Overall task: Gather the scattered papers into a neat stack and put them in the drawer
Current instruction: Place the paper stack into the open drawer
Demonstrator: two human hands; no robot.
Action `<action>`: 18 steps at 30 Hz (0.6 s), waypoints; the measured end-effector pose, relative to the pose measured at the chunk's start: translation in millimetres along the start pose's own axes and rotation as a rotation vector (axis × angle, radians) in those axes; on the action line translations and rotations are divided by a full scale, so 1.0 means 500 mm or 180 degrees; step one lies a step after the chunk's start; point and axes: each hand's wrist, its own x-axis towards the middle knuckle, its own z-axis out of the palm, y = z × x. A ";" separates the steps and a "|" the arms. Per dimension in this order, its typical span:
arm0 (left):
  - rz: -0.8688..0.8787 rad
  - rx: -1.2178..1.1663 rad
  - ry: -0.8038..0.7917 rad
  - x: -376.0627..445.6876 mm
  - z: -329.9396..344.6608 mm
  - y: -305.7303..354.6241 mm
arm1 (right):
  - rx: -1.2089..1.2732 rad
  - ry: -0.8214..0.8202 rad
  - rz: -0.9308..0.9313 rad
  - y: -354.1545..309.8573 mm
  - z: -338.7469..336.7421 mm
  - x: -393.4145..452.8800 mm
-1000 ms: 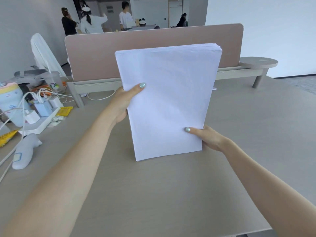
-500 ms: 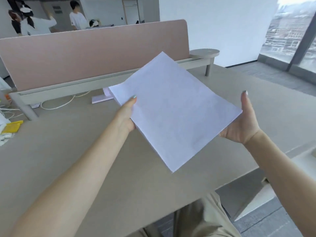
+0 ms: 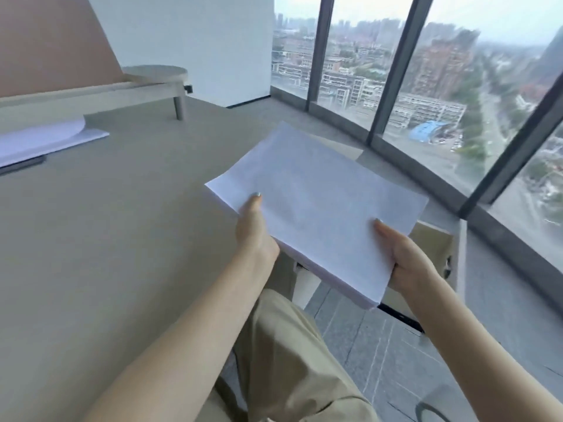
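Stack: the papers [image 3: 320,205] form one squared-up stack, edges roughly flush, held nearly flat in the air past the right edge of the table [image 3: 106,239].
Left hand [image 3: 256,236]: grips the stack's near-left edge, thumb on top, fingers hidden underneath.
Right hand [image 3: 405,257]: grips the near-right corner the same way, thumb on top, fingers curled below.
Drawer [image 3: 438,242]: a pale, open-looking box shows just under and beyond the stack, to the right of the table; most of it is covered by the stack, so I cannot tell for sure that it is the drawer or how far it is pulled out.
Done: gathering and squaring look finished, judging by the tidy stack.
Left on table: more white sheets [image 3: 45,138] lie at the far left by the divider; whether they belong to the task is unclear.
Remaining: lower the stack into the drawer, let go, and probably close it.
Progress: well past halfway, in my judgement; the placing itself is not yet done.
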 end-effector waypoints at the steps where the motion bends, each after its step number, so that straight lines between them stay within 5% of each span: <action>1: -0.0183 0.0057 -0.0052 0.003 0.022 -0.025 | -0.0044 0.0179 -0.0015 -0.009 -0.032 -0.001; 6: -0.1088 0.0421 -0.0048 0.011 0.091 -0.130 | -0.0280 0.0961 0.0001 -0.061 -0.178 0.000; 18: -0.1370 0.0342 0.0199 0.194 0.186 -0.351 | -0.0736 0.1585 0.0246 -0.119 -0.389 0.180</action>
